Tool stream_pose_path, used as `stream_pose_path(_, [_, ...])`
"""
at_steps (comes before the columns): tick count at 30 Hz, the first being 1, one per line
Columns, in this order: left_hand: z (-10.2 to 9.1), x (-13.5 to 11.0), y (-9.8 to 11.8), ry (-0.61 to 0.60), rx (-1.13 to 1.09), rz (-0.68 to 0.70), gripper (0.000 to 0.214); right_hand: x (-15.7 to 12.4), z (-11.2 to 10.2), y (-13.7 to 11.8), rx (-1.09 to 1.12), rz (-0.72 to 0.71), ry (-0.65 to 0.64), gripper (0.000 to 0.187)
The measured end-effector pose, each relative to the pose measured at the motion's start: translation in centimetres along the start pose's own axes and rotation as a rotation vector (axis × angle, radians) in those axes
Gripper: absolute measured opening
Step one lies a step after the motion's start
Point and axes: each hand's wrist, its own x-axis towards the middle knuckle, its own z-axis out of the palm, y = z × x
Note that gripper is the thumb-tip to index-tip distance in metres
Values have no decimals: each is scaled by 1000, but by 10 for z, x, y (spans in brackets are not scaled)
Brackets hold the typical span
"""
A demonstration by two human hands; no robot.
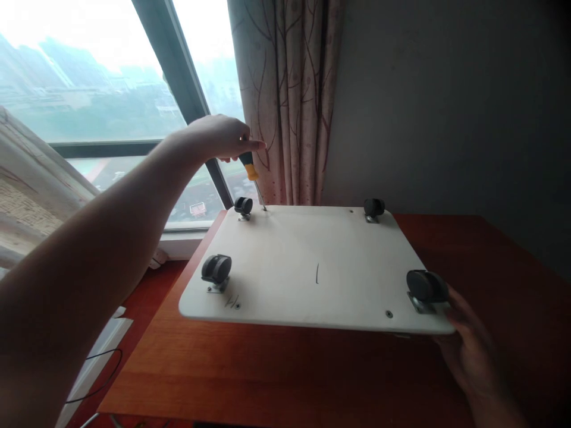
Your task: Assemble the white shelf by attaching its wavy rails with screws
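Observation:
A white board (pixel 285 261) with rounded corners faces me, four-sided, a black twin-wheel caster near each corner. My left hand (pixel 223 138) is closed around the handle of a black and yellow screwdriver (pixel 250 169). The screwdriver stands tilted, its tip at a screw (pixel 264 208) beside the far left caster (pixel 243 207). At the near right corner, my right hand (pixel 470 345) grips the board's edge beside another caster (pixel 427 288); some of its fingers are hidden behind the corner. More screws show in the board, one of them near the front right (pixel 389 314).
A reddish-brown wooden table (pixel 267 374) lies under the board. Behind it hang patterned curtains (pixel 294 101), with a large window (pixel 89 89) on the left and a grey wall on the right. A black cable (pixel 116 365) runs at the lower left.

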Motion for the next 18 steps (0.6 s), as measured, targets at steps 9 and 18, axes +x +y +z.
stream_pose_path(9, [-3,-9,0,-111,-310,116,65,1,-1,2,-10,6,21,53])
stream_pose_path(18, [3,-3,4,-10,-54,65,50,3,-2,2,22,12,16,50])
